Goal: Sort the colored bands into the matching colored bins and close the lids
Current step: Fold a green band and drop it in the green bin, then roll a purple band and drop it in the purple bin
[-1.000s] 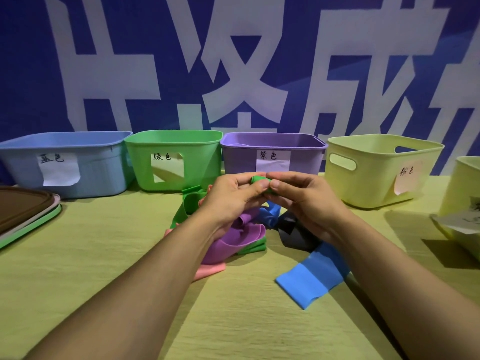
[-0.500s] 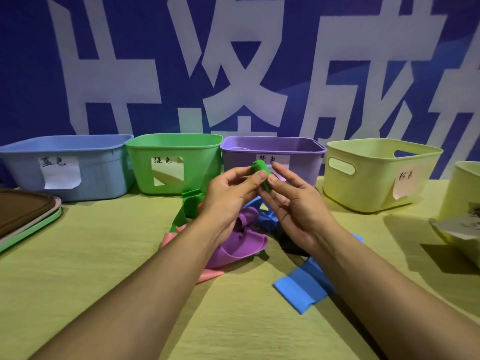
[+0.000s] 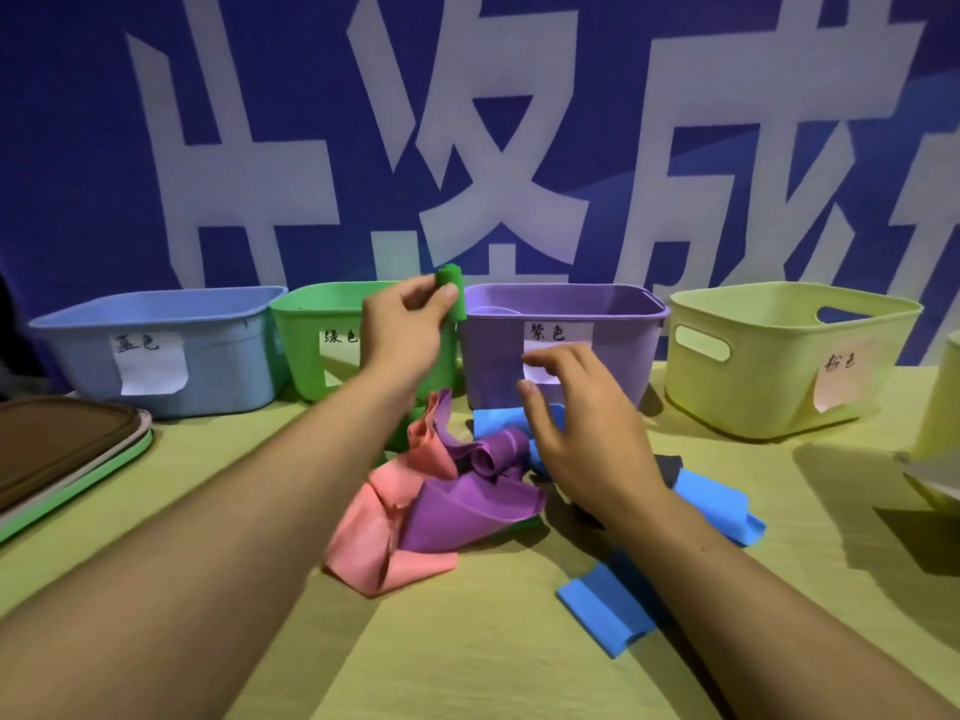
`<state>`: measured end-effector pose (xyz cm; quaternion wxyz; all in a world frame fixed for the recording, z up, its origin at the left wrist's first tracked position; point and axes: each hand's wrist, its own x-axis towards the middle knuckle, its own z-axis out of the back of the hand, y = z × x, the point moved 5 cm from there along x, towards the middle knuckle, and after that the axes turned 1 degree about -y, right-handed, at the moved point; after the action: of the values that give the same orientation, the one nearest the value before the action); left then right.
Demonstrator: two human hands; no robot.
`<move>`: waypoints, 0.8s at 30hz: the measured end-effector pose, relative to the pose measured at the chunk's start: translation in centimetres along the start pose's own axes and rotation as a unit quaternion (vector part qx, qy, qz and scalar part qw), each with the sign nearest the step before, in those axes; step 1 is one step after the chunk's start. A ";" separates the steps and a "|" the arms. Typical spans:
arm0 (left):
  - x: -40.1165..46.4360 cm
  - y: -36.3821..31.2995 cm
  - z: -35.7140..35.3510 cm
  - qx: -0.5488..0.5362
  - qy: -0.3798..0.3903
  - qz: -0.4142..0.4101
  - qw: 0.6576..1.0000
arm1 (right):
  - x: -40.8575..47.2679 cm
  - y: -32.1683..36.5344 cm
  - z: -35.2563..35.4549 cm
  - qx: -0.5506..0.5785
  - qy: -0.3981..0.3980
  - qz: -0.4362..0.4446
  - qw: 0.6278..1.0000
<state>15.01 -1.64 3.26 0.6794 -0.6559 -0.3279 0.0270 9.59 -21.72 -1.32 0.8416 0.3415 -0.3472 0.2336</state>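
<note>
My left hand (image 3: 405,330) pinches a rolled green band (image 3: 451,296) and holds it raised at the right rim of the green bin (image 3: 317,309). My right hand (image 3: 582,423) hovers over the pile with its fingers loosely spread and holds nothing. On the table lie a pink band (image 3: 384,532), a purple band (image 3: 467,506), blue bands (image 3: 602,605) and a dark band partly hidden under my right wrist. The blue bin (image 3: 156,314), purple bin (image 3: 613,304) and yellow bin (image 3: 789,314) stand in a row at the back, all without lids.
Stacked lids (image 3: 57,449), brown on top with pink and green edges beneath, lie at the left edge. Another yellow bin (image 3: 940,423) is cut off at the far right. A blue banner with white characters hangs behind the bins.
My left hand rose with the rolled green band toward the green bin. My right hand let go of it and dropped over the pile.
</note>
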 end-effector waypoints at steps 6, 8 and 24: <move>6.7 -2.1 1.3 0.332 -0.005 -0.076 0.940 | 0.0 0.1 -1.1 -0.103 0.021 0.034 0.994; 8.2 -1.6 1.0 0.389 0.015 -0.071 0.918 | 0.0 0.1 -1.3 -0.121 0.027 0.043 0.991; 7.2 -2.4 -1.5 0.349 0.019 -0.143 0.926 | 0.4 -1.0 -1.2 -0.101 0.064 -0.021 0.993</move>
<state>20.43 0.12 8.57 0.8678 -0.3239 -0.3756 0.0297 11.00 -21.43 -2.13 0.8971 0.2462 -0.3073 0.2005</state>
